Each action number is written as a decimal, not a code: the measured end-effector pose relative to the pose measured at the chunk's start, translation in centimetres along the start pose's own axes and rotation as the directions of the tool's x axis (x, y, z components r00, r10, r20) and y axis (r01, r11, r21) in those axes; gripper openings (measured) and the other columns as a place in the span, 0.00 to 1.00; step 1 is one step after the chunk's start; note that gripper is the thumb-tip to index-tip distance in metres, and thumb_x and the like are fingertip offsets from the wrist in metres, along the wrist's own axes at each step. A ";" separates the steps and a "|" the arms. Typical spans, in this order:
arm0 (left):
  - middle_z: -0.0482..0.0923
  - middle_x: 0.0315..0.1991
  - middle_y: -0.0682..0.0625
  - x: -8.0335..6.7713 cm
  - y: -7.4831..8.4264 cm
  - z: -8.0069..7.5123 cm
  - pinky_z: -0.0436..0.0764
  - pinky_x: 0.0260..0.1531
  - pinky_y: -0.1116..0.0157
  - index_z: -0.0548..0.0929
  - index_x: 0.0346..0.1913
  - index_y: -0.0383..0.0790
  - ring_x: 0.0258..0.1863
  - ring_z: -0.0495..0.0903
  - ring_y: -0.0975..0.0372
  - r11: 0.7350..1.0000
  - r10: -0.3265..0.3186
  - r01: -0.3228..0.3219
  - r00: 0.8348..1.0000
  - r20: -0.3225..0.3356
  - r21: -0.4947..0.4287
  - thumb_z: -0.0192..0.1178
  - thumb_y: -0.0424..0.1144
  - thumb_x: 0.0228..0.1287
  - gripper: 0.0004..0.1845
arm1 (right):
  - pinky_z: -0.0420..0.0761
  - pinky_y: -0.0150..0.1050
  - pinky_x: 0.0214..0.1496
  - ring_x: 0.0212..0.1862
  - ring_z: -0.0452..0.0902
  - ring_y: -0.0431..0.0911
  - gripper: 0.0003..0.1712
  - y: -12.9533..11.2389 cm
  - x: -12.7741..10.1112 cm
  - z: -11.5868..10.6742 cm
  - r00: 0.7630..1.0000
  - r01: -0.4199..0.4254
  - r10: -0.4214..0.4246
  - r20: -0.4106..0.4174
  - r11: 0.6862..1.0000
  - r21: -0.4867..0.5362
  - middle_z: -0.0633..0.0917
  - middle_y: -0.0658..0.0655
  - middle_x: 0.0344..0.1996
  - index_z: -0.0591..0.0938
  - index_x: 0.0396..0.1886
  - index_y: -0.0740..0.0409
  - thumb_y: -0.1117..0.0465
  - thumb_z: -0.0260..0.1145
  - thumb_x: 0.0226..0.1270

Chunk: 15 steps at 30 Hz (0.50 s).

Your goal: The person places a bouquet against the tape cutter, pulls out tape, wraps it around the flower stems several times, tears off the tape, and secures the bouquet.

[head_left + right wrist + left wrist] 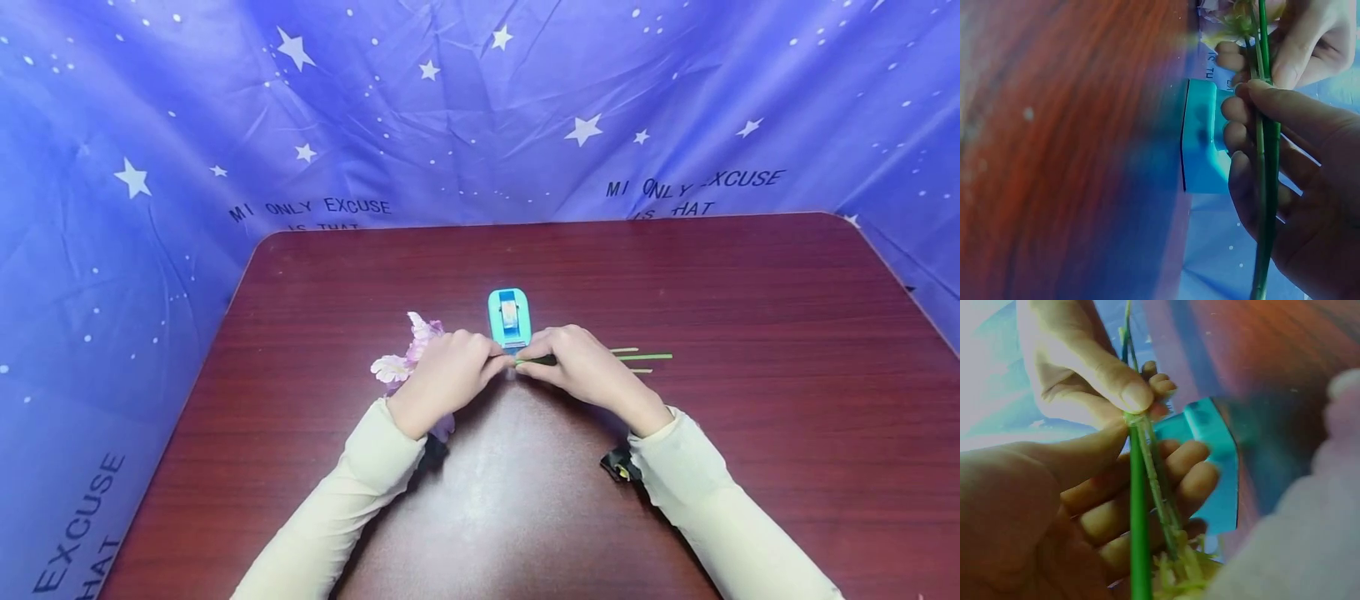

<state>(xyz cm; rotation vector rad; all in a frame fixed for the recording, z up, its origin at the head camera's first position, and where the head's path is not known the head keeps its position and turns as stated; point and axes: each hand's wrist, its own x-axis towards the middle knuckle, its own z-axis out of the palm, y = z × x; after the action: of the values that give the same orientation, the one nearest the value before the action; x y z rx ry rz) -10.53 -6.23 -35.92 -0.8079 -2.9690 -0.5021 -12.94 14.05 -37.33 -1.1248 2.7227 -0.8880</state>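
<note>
Pink and pale purple artificial flowers (392, 368) lie to the left, partly behind my left hand (450, 371). Their green stems (652, 357) run rightward past my right hand (581, 367). Thumb and fingers of the left hand pinch the stems at mid-length, and the right hand pinches them right beside it. In the left wrist view, a shiny clear band like tape (1137, 419) shows on the stems between the thumbs. One thick green stem (1139, 519) lies alongside thinner ones. Just beyond the fingertips stands a light blue tape dispenser (510, 321).
The dark red wooden table (750, 292) has rounded far corners. A blue curtain with white stars (450, 100) hangs behind it and at the sides. Dark wrist-worn devices (621, 465) show beneath the pale sleeves (686, 467).
</note>
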 end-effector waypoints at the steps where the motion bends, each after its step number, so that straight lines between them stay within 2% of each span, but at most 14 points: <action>1: 0.81 0.21 0.54 0.1 0.0 -0.1 0.77 0.23 0.60 0.88 0.30 0.46 0.23 0.81 0.59 1.000 -0.009 0.009 1.000 0.027 -0.019 0.61 0.48 0.70 0.14 | 0.82 0.43 0.48 0.43 0.85 0.42 0.07 0.0 0.0 0.0 1.000 0.002 -0.002 0.001 1.000 -0.001 0.89 0.48 0.40 0.91 0.40 0.49 0.59 0.71 0.64; 6: 0.76 0.19 0.56 0.3 0.0 -0.2 0.72 0.22 0.66 0.88 0.30 0.45 0.20 0.74 0.64 0.988 -0.052 0.069 0.990 0.128 -0.136 0.59 0.48 0.71 0.15 | 0.81 0.42 0.47 0.42 0.84 0.40 0.06 0.1 0.0 -0.1 1.000 0.006 -0.006 0.005 1.000 -0.013 0.89 0.45 0.38 0.91 0.39 0.46 0.59 0.70 0.65; 11: 0.81 0.21 0.54 0.4 -0.1 -0.4 0.72 0.22 0.70 0.90 0.34 0.46 0.20 0.72 0.68 0.976 -0.062 0.090 0.988 0.140 -0.197 0.61 0.47 0.69 0.12 | 0.81 0.41 0.47 0.41 0.84 0.38 0.06 0.1 0.0 -0.1 1.000 0.008 -0.008 0.014 1.000 -0.017 0.88 0.43 0.37 0.91 0.39 0.44 0.58 0.70 0.66; 15: 0.82 0.21 0.56 0.5 -0.2 -0.4 0.73 0.23 0.69 0.91 0.33 0.48 0.20 0.74 0.70 0.976 -0.078 0.101 0.989 0.126 -0.193 0.63 0.47 0.68 0.11 | 0.81 0.40 0.47 0.41 0.84 0.37 0.06 0.1 0.0 -0.2 1.000 0.015 -0.015 0.009 1.000 -0.011 0.88 0.42 0.37 0.91 0.39 0.43 0.57 0.69 0.66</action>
<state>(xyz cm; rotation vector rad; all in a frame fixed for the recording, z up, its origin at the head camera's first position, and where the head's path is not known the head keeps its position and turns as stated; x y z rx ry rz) -11.03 -6.27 -35.53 -0.7433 -3.1116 -0.7947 -13.04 14.22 -37.28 -1.1505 2.7187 -0.8686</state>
